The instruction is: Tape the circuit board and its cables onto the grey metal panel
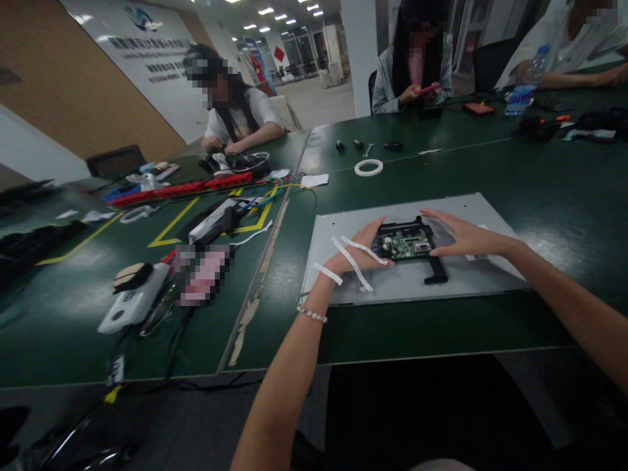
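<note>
A green circuit board [406, 244] sits in a black plastic frame [436, 268] with an arm jutting toward me, over a pale flat panel [471, 278]. My left hand [362, 243] grips the frame's left side, thumb at the near edge and fingers at the far edge. On the opposite side, my right hand [457, 234] curves around the frame, its thumb and fingertips at the right edge. Several white tape strips [352, 263] stick across my left hand and wrist. Parts of the frame's sides are hidden by my fingers.
Beyond the panel lie a white tape roll [368, 168] and a small wrench [367, 150]. A phone [203, 275] and a white device [135, 297] with cables are to the left. A water bottle [527, 82] stands back right. Several people sit across the green table [275, 327].
</note>
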A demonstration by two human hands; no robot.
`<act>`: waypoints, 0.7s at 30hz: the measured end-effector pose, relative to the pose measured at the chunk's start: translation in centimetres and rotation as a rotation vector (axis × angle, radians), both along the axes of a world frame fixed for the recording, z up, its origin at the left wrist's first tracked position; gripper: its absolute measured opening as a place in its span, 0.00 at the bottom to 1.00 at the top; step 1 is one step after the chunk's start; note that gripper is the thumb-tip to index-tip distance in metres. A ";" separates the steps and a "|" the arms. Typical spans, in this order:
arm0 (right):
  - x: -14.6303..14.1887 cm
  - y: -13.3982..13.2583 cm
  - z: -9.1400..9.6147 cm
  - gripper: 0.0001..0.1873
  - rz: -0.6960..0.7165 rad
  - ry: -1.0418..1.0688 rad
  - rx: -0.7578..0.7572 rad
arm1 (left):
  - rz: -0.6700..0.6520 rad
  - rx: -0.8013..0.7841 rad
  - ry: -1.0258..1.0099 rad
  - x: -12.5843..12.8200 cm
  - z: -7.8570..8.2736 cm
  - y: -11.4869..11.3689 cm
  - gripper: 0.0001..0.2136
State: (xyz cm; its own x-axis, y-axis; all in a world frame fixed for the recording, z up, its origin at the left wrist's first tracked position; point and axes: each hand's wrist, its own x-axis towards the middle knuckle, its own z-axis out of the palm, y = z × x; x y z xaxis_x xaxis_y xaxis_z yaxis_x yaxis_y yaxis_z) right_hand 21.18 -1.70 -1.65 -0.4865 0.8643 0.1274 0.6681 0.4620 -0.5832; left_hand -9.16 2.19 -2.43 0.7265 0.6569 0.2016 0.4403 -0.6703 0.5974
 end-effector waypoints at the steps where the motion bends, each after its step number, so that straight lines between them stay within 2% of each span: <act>1: -0.3 -0.1 0.2 0.49 -0.028 0.038 0.016 | -0.001 0.000 -0.002 0.0 0.1 -0.1 0.52; 6: -3.7 -0.5 2.3 0.26 -0.127 0.251 0.123 | 0.002 -0.011 0.018 0.1 0.7 -0.5 0.51; 9: -6.7 -0.9 3.4 0.19 -0.124 0.253 0.116 | 0.003 -0.003 0.008 0.2 0.8 -0.6 0.52; 15: -11.8 -1.9 3.3 0.14 -0.019 0.265 0.062 | -0.012 -0.007 -0.012 0.2 0.2 -0.2 0.50; 21: -13.4 -2.5 2.2 0.18 0.011 0.285 0.037 | -0.053 0.013 -0.024 -0.1 0.0 0.0 0.49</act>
